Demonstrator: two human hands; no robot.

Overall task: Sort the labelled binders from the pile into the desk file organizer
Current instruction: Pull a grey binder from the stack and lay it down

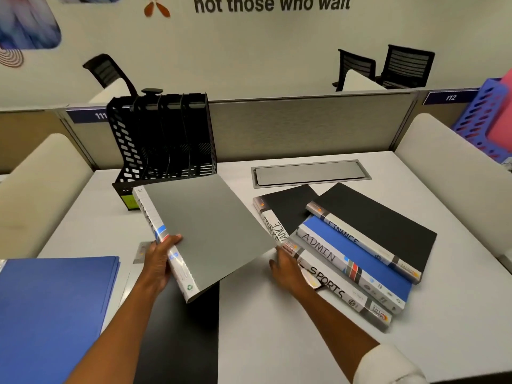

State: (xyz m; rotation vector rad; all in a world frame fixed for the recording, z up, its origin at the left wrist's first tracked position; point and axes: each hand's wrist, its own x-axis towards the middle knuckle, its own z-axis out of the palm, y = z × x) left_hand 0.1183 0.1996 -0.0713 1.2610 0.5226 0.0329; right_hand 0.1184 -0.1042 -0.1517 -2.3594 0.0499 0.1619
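Grey binder point(207, 231): spine lettering mostly unreadable from this angle, far corner covers the lower front of the black mesh organizer point(163, 139). Left hand point(159, 261) grips its spine, thumb over the cover, holding it tilted above the table point(277, 342). Right hand point(288, 270) lies with fingers extended on the pile at the SPORTS binder point(346, 295); blurred, so probably just touching it, not gripping. Pile count: four binders fanned and overlapping, two black FINANCE point(279, 231) point(360, 242), one blue ADMIN point(357, 261), one SPORTS with its cover hidden under ADMIN. Organizer sits back left, four upright slots, perforated sides. Blue folders point(52, 306) at left, cut off by the frame edge.
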